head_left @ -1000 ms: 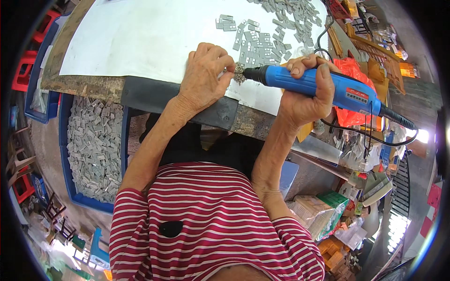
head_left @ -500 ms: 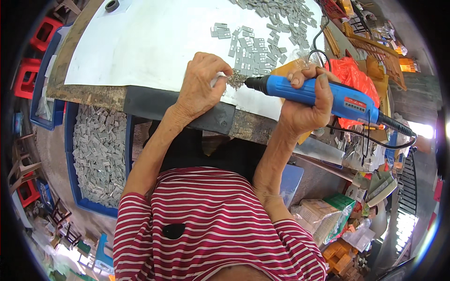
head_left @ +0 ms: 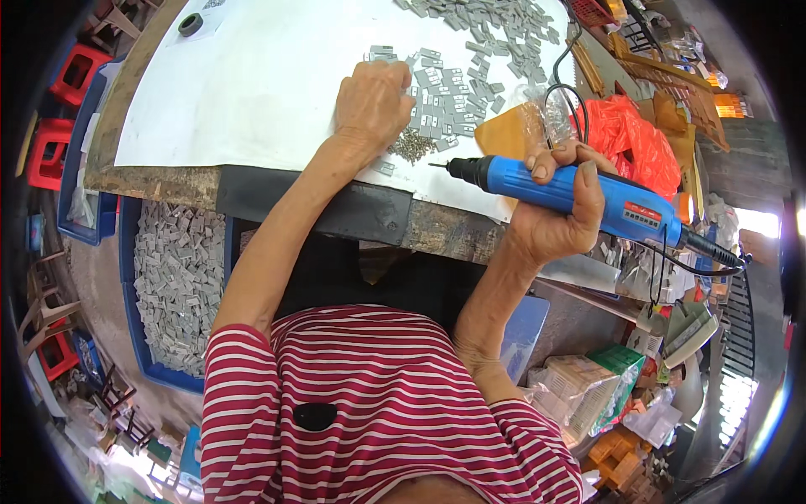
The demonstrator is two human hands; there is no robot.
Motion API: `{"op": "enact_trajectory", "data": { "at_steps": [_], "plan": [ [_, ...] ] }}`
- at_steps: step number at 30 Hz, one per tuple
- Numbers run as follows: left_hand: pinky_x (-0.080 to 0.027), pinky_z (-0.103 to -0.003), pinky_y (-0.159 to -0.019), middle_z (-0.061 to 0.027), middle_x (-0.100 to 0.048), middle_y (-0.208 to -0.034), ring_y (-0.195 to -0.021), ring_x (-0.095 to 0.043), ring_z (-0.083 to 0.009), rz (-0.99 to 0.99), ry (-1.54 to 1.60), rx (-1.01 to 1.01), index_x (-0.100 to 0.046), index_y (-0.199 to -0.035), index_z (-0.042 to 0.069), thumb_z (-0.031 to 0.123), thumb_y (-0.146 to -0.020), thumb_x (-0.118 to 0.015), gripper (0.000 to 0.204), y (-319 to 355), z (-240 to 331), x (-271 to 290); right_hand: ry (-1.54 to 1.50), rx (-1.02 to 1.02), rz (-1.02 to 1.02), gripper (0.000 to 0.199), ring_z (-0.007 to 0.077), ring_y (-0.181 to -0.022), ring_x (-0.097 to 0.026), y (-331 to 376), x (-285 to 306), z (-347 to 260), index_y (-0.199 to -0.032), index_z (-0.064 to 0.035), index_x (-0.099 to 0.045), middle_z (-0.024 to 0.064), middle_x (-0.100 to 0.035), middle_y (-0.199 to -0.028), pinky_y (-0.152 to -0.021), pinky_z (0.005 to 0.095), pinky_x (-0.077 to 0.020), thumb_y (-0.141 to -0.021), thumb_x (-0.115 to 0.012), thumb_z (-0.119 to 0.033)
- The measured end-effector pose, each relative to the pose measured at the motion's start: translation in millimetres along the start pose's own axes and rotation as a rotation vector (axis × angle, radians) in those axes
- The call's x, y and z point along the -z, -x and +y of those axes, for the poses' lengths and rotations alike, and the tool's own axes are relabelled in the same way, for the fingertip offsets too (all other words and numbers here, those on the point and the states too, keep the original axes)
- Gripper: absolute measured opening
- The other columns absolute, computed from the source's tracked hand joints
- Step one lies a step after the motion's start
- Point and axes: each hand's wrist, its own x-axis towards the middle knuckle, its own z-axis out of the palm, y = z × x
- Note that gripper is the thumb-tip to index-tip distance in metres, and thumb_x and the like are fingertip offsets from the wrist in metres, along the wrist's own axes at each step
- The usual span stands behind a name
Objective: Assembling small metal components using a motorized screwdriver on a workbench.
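gripping a blue electric screwdriver (head_left: 571, 197), the right hand (head_left: 558, 223) has its fingers wrapped tight around the tool's body, thumb on the far side, and holds it level just above the near edge of the tabletop (head_left: 159, 181). the dark nose and thin bit (head_left: 438, 165) point toward the person's left, just short of a little heap of screws (head_left: 411, 145) without touching it. a black cord (head_left: 714, 256) leaves the back end of the tool on the right.

the left hand (head_left: 374, 105) rests knuckles up on the white sheet (head_left: 252, 84) covering the tabletop, its grip curled in over something small that the fingers hide; whether it pinches a piece cannot be told. the heap of screws lies just beside this hand, at its near right side. flat grey metal pieces (head_left: 445, 84) are set in rough rows just past the hand, and a looser pile of the same pieces (head_left: 495, 21) lies farther back.

a bright orange plastic bag (head_left: 630, 139) sits on the right of the tabletop behind the screwdriver, with a clear bag (head_left: 550, 113) near it. a dark ring (head_left: 191, 23) lies at the far left corner of the sheet. below the tabletop on the left, a blue crate (head_left: 128, 277) is filled with more grey pieces. the person wears a red and white striped shirt (head_left: 378, 412).
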Motion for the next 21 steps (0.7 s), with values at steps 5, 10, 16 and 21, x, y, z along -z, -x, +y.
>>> {"op": "enact_trajectory", "data": {
  "at_steps": [5,10,16,21],
  "plan": [
    [-0.044,-0.037,-0.067,-0.0090,-0.055,-0.071,-0.075,-0.053,-0.0259,0.008,0.016,-0.017,-0.056,-0.080,0.004,0.013,-0.068,-0.058,0.016,0,-4,-6,-0.013,-0.007,0.019,0.021,0.0212,-0.058,-0.051,0,5,0,-0.093,0.0010,-0.056,0.0135,-0.055,-0.079,-0.064,0.0369,-0.0384,-0.077,-0.057,-0.011],
    [-0.044,-0.037,-0.068,-0.0096,-0.055,-0.071,-0.075,-0.053,-0.0262,0.030,0.011,-0.036,-0.056,-0.082,0.004,0.008,-0.068,-0.055,0.015,0,-5,-7,-0.027,0.010,0.071,0.022,0.0212,-0.053,-0.053,1,6,4,-0.096,0.0004,-0.052,0.0159,-0.057,-0.075,-0.055,0.0364,-0.0441,-0.075,-0.057,-0.004],
    [-0.044,-0.038,-0.069,-0.0098,-0.055,-0.073,-0.075,-0.053,-0.0261,-0.008,-0.046,-0.019,-0.055,-0.086,0.004,0.000,-0.068,-0.050,0.020,3,-8,5,-0.031,0.012,0.085,0.021,0.0213,-0.052,-0.053,0,8,3,-0.095,0.0005,-0.052,0.0154,-0.057,-0.073,-0.054,0.0365,-0.0440,-0.075,-0.057,-0.004],
    [-0.043,-0.037,-0.072,-0.0115,-0.053,-0.073,-0.074,-0.052,-0.0261,-0.070,0.009,-0.023,-0.054,-0.087,0.001,-0.001,-0.067,-0.048,0.021,6,-22,17,-0.048,0.009,0.075,0.022,0.0214,-0.053,-0.053,0,5,1,-0.096,0.0010,-0.052,0.0158,-0.058,-0.074,-0.055,0.0365,-0.0439,-0.075,-0.057,-0.005]
  ]
}}
